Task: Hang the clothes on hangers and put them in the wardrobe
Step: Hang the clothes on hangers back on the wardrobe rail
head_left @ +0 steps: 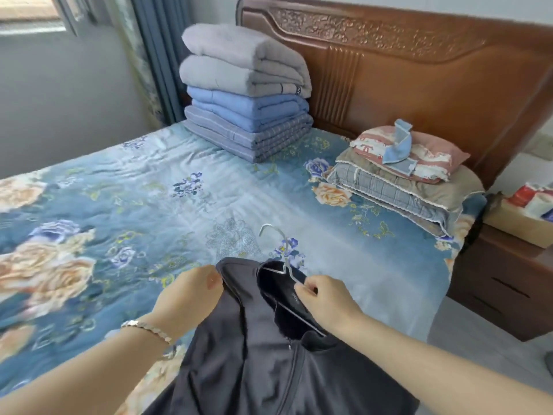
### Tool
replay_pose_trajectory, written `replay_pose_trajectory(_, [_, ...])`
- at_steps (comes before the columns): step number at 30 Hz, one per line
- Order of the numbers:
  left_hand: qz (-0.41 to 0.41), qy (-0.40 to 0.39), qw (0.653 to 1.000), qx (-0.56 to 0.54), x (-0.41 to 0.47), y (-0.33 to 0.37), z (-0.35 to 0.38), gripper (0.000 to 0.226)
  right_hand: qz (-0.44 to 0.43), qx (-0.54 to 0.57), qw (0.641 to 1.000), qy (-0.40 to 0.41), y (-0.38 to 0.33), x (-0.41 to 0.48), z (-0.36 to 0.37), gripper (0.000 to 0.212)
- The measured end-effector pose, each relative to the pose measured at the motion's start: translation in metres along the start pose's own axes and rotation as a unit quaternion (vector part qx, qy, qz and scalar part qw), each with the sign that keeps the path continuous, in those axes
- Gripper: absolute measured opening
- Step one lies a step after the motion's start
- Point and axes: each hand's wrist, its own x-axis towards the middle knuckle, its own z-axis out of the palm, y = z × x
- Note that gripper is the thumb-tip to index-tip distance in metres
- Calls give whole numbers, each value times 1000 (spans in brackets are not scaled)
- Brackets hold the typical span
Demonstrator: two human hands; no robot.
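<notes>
Dark navy fabric fills the lower middle of my view: a zip-front jacket (269,354) lies at the near edge of the bed (149,190), its collar end pointing away from me and its lower part running out of the bottom of the frame. A thin metal wire hanger (287,262) sits partly inside the neck opening, with its hook sticking out beyond the collar over the flowered blue bedspread and one wire arm showing inside the jacket. My left hand (185,295), a bracelet (146,327) on its wrist, has its fingers curled and pinches the jacket's edge just left of the collar. My right hand (326,298) pinches the hanger's wire at the right side of the neck opening. Well beyond the hands, a stack of folded grey and blue quilts (245,94) stands against the carved wooden headboard (419,70), and a pile of pillows (404,181) lies to its right. A wooden bedside cabinet (502,283) stands just beside the bed on the right
</notes>
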Motion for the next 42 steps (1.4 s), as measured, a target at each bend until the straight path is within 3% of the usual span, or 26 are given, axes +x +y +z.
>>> replay_pose_trajectory(4, [-15, 51, 998, 29, -97, -67, -91, 20, -113, -25, 992, -58, -138, -89, 3, 48])
replay_pose_trajectory(11, [-81, 160, 984, -20, -300, -217, -227, 19, -255, -27, 963, -82, -358, -251, 21, 42])
replay_pose_trajectory(17, [-187, 243, 951, -37, -456, -338, -310, 17, -347, -72, 913, -202, -506, -363, 70, 40])
replay_pose_trajectory(24, [-352, 338, 872, -42, -634, -438, -358, 15, -458, -39, 844, -275, -649, -480, 144, 37])
replay_pose_trajectory(30, [-468, 401, 787, -31, -751, -510, -377, 21, -499, -28, 819, -280, -738, -557, 225, 28])
replay_pose_trajectory(42, [-581, 436, 686, -40, -856, -679, -422, 22, -563, 10, 752, -342, -899, -677, 385, 30])
